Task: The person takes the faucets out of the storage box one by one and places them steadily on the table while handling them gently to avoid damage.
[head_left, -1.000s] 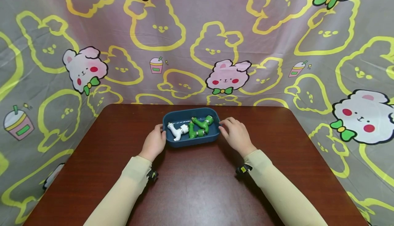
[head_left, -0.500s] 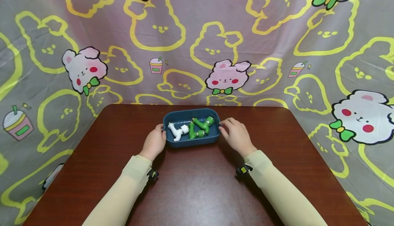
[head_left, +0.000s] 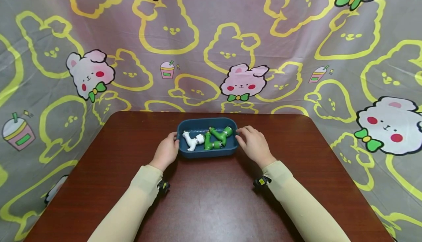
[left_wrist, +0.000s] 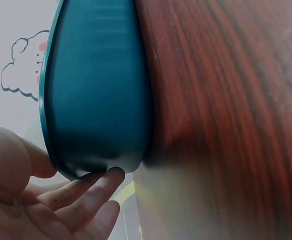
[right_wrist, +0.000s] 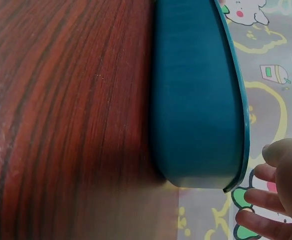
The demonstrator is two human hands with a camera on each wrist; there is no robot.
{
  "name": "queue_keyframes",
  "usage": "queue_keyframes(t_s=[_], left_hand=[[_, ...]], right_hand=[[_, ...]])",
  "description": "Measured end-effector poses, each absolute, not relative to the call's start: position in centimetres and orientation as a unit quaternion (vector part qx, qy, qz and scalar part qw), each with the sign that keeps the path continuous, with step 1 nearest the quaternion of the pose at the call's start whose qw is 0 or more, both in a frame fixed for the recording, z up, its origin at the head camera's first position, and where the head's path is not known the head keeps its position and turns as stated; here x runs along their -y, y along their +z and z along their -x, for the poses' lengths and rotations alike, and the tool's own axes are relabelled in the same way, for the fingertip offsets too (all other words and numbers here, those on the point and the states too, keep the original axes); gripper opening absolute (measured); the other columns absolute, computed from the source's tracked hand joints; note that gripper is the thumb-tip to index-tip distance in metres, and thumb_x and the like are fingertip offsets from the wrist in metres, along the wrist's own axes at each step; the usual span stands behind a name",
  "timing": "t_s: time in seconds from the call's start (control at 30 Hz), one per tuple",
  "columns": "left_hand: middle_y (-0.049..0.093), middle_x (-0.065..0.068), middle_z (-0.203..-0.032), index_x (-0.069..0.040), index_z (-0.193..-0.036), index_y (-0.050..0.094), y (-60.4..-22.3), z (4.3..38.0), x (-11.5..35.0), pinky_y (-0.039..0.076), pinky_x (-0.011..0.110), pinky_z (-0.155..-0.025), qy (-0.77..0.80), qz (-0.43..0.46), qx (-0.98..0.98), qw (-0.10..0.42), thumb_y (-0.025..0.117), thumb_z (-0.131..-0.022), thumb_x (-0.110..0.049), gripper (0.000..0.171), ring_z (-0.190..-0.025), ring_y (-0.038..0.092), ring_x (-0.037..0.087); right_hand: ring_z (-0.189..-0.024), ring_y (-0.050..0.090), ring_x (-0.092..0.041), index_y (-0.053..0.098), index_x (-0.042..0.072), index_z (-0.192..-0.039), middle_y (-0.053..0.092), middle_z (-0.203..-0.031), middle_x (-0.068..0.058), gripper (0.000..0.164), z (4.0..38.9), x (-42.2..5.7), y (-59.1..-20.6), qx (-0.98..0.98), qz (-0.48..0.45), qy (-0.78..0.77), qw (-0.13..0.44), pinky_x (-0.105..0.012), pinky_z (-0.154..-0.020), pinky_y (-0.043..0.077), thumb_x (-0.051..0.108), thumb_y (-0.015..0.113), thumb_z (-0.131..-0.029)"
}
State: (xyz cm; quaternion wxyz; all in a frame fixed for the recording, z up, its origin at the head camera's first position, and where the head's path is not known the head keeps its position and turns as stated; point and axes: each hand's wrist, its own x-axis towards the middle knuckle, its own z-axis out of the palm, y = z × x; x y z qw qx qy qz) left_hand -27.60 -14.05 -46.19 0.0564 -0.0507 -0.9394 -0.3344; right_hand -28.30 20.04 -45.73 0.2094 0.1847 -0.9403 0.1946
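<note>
A blue plastic basin [head_left: 207,153] stands on the table, holding a white tap [head_left: 193,142] and two green taps, one nearer [head_left: 212,145] and one farther back [head_left: 221,135]. My left hand [head_left: 166,151] is at the basin's left end; in the left wrist view its relaxed fingers [left_wrist: 93,200] touch the outer end wall and the thumb lies against the rim. Beside the right end is my right hand [head_left: 255,146], fingers loosely bent. A small gap separates those fingers [right_wrist: 263,200] from the basin in the right wrist view.
The dark red-brown wooden table [head_left: 204,198] extends to both sides and toward me. A grey curtain [head_left: 197,22] with cartoon rabbits hangs close behind its back edge and along both sides. Each wrist carries a small black camera.
The basin has slid slightly to the right and turned a little, so its long sides lie nearly level. Its taps moved along with it. Both hands have shifted only slightly.
</note>
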Motion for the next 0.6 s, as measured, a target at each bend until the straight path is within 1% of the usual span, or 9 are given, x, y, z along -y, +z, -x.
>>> queue_keyframes(t_s=[0.17,0.33,0.6], left_hand=[[0.064,0.028,-0.135,0.009,-0.145,0.047,-46.31,27.77,13.93,0.052,0.053,-0.104,-0.337,0.057,0.938,0.054,0.053,-0.106,-0.010,0.044,-0.121,0.065,0.040],[0.065,0.028,-0.133,0.010,-0.144,0.048,-46.37,27.80,13.67,0.053,0.053,-0.102,-0.336,0.064,0.938,0.059,0.054,-0.105,-0.009,0.044,-0.119,0.066,0.041],[0.064,0.027,-0.135,0.008,-0.146,0.047,-46.18,27.70,13.19,0.052,0.053,-0.105,-0.351,0.061,0.933,0.044,0.053,-0.106,-0.011,0.045,-0.121,0.065,0.040]], right_hand=[[-0.107,0.068,-0.032,0.071,0.011,-0.123,0.068,-0.119,-0.012,0.029,28.28,-20.16,-45.70,0.943,-0.176,0.204,0.193,-0.054,-0.094,0.054,0.028,0.068,-0.101],[-0.108,0.068,-0.032,0.071,0.010,-0.124,0.067,-0.121,-0.012,0.030,28.19,-20.24,-45.56,0.944,-0.172,0.208,0.190,-0.054,-0.095,0.054,0.028,0.068,-0.100],[-0.107,0.068,-0.031,0.071,0.010,-0.124,0.067,-0.121,-0.012,0.030,28.07,-20.33,-45.76,0.946,-0.162,0.213,0.184,-0.053,-0.094,0.055,0.027,0.069,-0.100]])
